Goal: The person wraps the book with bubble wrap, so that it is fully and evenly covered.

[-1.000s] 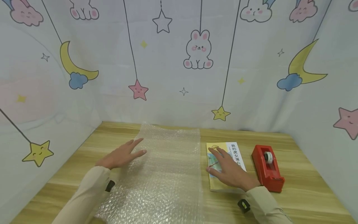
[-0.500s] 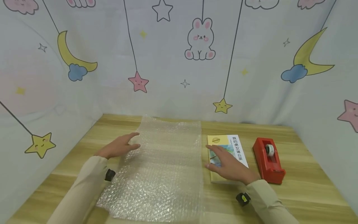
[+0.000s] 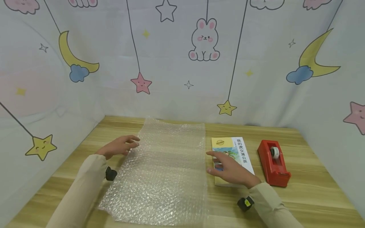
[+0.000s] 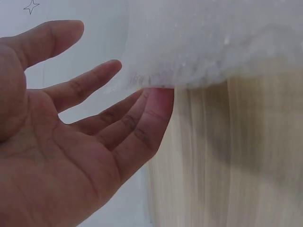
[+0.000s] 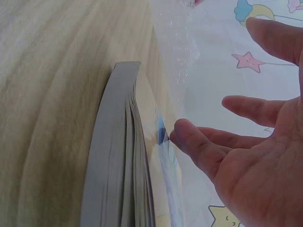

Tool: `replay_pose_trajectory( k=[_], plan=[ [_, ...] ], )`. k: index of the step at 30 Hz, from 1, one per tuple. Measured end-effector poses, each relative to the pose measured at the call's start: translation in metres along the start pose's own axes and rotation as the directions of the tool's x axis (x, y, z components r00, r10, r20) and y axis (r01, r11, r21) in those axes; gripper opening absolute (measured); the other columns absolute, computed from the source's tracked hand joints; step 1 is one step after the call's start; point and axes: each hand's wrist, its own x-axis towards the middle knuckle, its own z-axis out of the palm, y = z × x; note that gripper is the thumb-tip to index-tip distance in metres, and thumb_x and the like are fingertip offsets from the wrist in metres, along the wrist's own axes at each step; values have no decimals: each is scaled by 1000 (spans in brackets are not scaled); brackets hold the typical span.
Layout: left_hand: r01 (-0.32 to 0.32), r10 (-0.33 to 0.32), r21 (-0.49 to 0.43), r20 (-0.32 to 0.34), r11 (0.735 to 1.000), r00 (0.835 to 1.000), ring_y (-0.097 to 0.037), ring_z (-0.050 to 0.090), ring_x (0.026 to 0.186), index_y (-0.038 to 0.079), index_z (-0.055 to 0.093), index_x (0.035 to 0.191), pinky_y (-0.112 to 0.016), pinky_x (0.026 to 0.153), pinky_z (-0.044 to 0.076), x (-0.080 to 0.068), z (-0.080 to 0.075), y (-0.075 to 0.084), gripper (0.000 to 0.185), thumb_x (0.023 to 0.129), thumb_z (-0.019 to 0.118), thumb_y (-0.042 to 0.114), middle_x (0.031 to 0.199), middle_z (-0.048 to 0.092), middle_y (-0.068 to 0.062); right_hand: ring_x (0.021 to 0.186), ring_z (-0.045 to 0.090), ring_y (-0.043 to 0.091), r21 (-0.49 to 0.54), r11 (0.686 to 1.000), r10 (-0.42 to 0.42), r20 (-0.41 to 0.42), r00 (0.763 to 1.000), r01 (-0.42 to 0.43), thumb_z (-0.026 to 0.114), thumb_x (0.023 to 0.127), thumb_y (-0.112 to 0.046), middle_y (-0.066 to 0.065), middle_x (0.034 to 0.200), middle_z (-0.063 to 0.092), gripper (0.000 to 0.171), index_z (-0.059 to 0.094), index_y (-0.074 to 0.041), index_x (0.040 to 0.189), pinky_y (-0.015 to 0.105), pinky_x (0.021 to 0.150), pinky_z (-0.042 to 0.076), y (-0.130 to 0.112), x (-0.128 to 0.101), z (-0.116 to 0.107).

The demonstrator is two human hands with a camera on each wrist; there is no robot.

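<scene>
A sheet of clear bubble wrap point(image 3: 168, 171) lies spread over the middle of the table. At its left edge is my left hand point(image 3: 119, 146), fingers loosely bent, with nothing gripped. The left wrist view has one fingertip right at the edge of the bubble wrap point(image 4: 213, 42). My right hand point(image 3: 231, 169) hovers over a paperback book point(image 3: 222, 142) with a yellow, white and blue cover, its fingers spread and relaxed. Seen from the right wrist, the fingertips are close over the cover of the book point(image 5: 118, 151), whose page edges face the camera.
To the right of the book stands a red tape dispenser point(image 3: 266, 164) with a roll of tape point(image 3: 274, 152) in it. White curtains point(image 3: 171, 104) printed with stars, moons and a rabbit enclose the wooden table point(image 3: 310, 177) at the back and sides.
The head view has tilted down slightly. My left hand has drawn back a little to the left, its fingers bending more. My right hand has shifted slightly left over the book.
</scene>
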Motion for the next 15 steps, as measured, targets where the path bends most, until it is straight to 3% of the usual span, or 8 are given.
replay_pose_trajectory(
  k=[10,15],
  plan=[
    [-30,30,10,15,999,999,-44,49,136,-5,47,144,-50,102,53,5,-3,-3,51,107,49,30,152,44,-28,126,62,37,97,995,-16,66,998,9,62,100,-33,23,140,59,59,45,-2,147,47,100,54,1,1,4],
    [-3,2,30,10,1000,1000,-43,51,134,-6,51,141,-51,103,52,4,-3,1,49,106,50,27,150,47,-29,124,64,36,142,990,-16,84,996,4,63,100,-30,25,145,53,54,48,-2,144,40,92,58,0,1,8]
  ],
)
